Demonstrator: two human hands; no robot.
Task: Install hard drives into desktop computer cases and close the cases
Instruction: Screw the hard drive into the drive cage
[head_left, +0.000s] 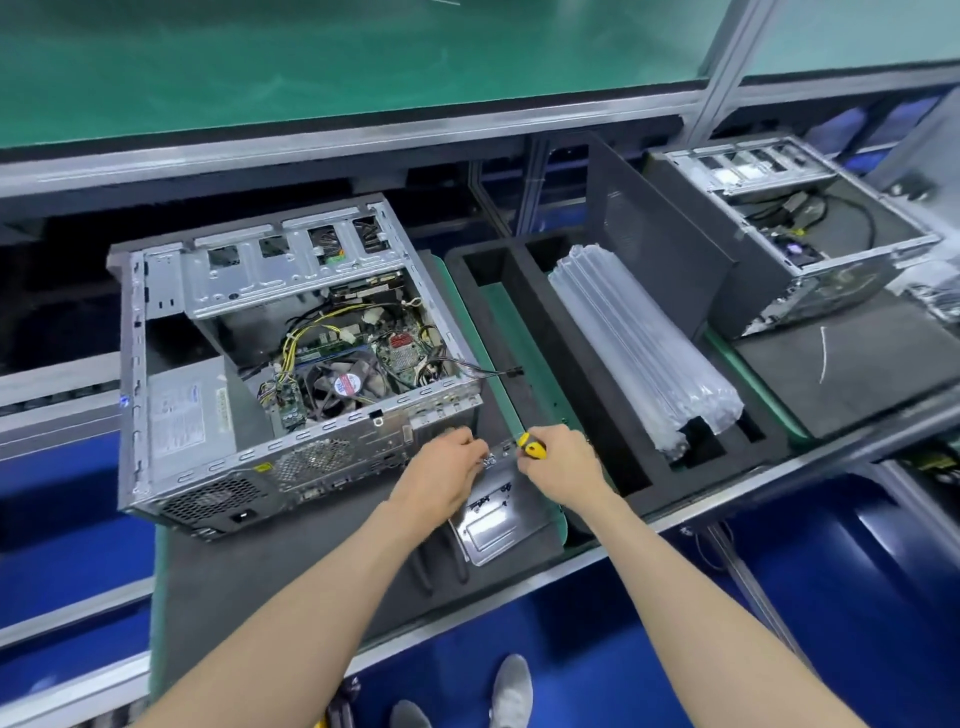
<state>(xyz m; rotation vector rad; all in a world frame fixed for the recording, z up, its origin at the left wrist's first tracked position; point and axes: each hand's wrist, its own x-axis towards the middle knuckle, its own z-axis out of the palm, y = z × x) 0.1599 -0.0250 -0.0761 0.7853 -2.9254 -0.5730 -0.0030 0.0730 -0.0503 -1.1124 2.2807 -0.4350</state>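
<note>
Right hand (558, 462) grips yellow screwdriver (532, 446) | left hand (447, 467) pinches hard drive bracket (493, 512) | open computer case (270, 358) left

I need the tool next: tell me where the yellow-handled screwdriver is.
In the head view, the yellow-handled screwdriver is gripped in the right hand, at the near right corner of the open computer case, over the metal plate, beside the left hand.

Looks like an electronics assembly line: long aluminium-framed table (727, 512) with green anti-static mats (506, 332), black foam trays (587, 395), opened grey metal desktop computer cases (156, 395) lined up, blue floor (857, 597) underneath.
</note>
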